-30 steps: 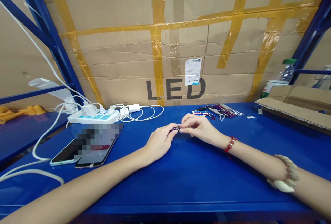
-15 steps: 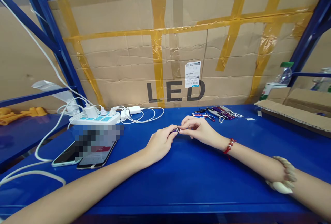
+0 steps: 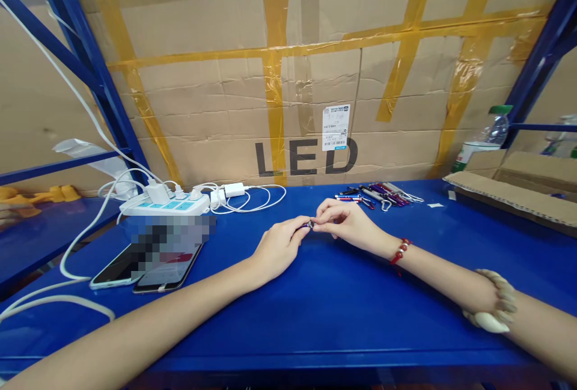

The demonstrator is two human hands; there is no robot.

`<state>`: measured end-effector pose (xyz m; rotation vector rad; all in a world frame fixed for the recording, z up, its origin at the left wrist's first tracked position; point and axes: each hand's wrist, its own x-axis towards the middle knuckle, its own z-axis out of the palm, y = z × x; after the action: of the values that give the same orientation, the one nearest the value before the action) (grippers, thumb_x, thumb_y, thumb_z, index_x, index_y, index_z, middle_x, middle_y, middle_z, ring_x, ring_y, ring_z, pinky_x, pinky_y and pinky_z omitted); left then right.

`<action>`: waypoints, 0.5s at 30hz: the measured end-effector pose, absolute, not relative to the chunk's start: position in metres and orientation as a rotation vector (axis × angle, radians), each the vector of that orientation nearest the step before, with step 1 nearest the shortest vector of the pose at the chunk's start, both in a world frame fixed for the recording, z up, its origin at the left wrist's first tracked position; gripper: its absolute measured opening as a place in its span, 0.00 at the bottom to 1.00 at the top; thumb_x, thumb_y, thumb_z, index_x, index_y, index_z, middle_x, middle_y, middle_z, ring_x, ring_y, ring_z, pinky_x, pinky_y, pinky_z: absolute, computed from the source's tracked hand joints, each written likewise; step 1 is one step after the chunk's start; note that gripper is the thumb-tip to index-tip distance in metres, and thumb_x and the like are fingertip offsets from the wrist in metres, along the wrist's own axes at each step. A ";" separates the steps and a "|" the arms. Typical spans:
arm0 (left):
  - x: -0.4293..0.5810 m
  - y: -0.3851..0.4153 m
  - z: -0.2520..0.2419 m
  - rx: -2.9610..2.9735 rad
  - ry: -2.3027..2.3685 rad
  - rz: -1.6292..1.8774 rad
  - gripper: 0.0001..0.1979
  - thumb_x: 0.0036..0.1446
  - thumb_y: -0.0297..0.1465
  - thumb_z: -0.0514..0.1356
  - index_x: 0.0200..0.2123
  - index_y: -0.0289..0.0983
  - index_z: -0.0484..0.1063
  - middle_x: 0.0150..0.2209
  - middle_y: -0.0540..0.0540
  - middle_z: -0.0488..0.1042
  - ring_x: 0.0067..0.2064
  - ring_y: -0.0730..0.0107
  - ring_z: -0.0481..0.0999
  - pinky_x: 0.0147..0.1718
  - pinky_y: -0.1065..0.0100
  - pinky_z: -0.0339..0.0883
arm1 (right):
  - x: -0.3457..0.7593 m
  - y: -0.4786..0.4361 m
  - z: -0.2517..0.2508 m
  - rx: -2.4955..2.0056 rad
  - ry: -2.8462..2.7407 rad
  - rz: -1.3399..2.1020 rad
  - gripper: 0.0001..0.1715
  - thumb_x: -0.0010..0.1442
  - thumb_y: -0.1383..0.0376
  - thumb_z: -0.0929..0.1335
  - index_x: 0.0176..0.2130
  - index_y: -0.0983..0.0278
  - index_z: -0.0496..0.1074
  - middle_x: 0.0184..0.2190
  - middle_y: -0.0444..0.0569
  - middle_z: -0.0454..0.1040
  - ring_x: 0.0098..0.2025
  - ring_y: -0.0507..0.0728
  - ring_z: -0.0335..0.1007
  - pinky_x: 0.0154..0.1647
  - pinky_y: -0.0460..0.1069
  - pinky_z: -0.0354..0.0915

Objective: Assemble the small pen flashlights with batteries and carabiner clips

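Over the middle of the blue table, my left hand (image 3: pixel 279 247) is closed around a small purple tube with a silver and dark end (image 3: pixel 309 225), which looks like a mini flashlight. Most of the tube is hidden by the fingers. Coming in from the right, my right hand (image 3: pixel 347 225) pinches at the tube's exposed end with thumb and fingertips. Whether a separate small part sits in that pinch I cannot tell. Behind the right hand lies a pile of slim coloured tubes with carabiner clips (image 3: pixel 383 194).
On the left, two phones (image 3: pixel 169 276) lie near a white power strip (image 3: pixel 180 205) with chargers and looping cables (image 3: pixel 265 198). An open cardboard box (image 3: pixel 514 195) and a bottle (image 3: pixel 484 137) stand at right. Taped cardboard (image 3: pixel 216 101) closes off the table's back.
Both hands keep the same hold on the small tube, with barely any shift of the fingers. The whole view has moved very slightly.
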<state>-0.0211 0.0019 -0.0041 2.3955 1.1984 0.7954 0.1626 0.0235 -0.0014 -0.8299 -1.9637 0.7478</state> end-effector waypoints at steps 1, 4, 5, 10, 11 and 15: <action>-0.021 0.002 -0.005 2.400 1.180 0.793 0.16 0.62 0.33 0.45 0.47 0.43 0.67 0.30 0.50 0.72 0.34 0.69 0.71 0.37 0.68 0.62 | 0.163 0.023 -0.001 -0.831 -1.958 0.756 0.18 0.46 0.53 0.72 0.23 0.66 0.74 0.30 0.45 0.66 0.18 0.43 0.59 0.17 0.43 0.61; -0.020 0.002 -0.006 2.391 1.144 0.795 0.14 0.62 0.33 0.44 0.46 0.41 0.66 0.31 0.50 0.72 0.33 0.69 0.70 0.36 0.68 0.62 | 0.162 0.023 -0.001 -0.846 -1.932 0.801 0.18 0.44 0.53 0.72 0.21 0.66 0.74 0.30 0.45 0.66 0.17 0.42 0.59 0.17 0.43 0.61; -0.020 0.003 -0.006 2.380 1.147 0.799 0.13 0.62 0.34 0.45 0.45 0.41 0.66 0.31 0.50 0.71 0.32 0.70 0.70 0.35 0.69 0.62 | 0.162 0.023 -0.001 -0.852 -1.919 0.818 0.18 0.44 0.53 0.73 0.21 0.66 0.74 0.30 0.45 0.66 0.17 0.42 0.58 0.17 0.44 0.61; -0.020 0.003 -0.006 2.393 1.138 0.805 0.15 0.63 0.33 0.42 0.32 0.37 0.65 0.27 0.50 0.67 0.29 0.71 0.66 0.33 0.70 0.60 | 0.162 0.024 -0.001 -0.858 -1.876 0.867 0.17 0.41 0.54 0.74 0.22 0.66 0.75 0.30 0.44 0.66 0.17 0.42 0.58 0.16 0.44 0.62; -0.020 0.003 -0.005 2.398 1.129 0.801 0.15 0.63 0.33 0.42 0.31 0.37 0.64 0.26 0.51 0.67 0.29 0.72 0.66 0.33 0.70 0.60 | 0.163 0.024 0.000 -0.859 -1.875 0.875 0.17 0.41 0.54 0.74 0.22 0.66 0.75 0.30 0.44 0.66 0.17 0.42 0.58 0.16 0.44 0.63; -0.021 0.003 -0.005 2.412 1.121 0.777 0.14 0.63 0.32 0.42 0.30 0.38 0.64 0.25 0.52 0.65 0.28 0.73 0.65 0.32 0.71 0.59 | 0.163 0.023 0.000 -0.863 -1.876 0.899 0.16 0.41 0.55 0.74 0.22 0.66 0.75 0.29 0.44 0.66 0.17 0.42 0.58 0.16 0.44 0.63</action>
<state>-0.0208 0.0028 -0.0049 2.4119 1.1211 0.7774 0.1629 0.0228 0.0005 -0.8625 -1.8755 0.8989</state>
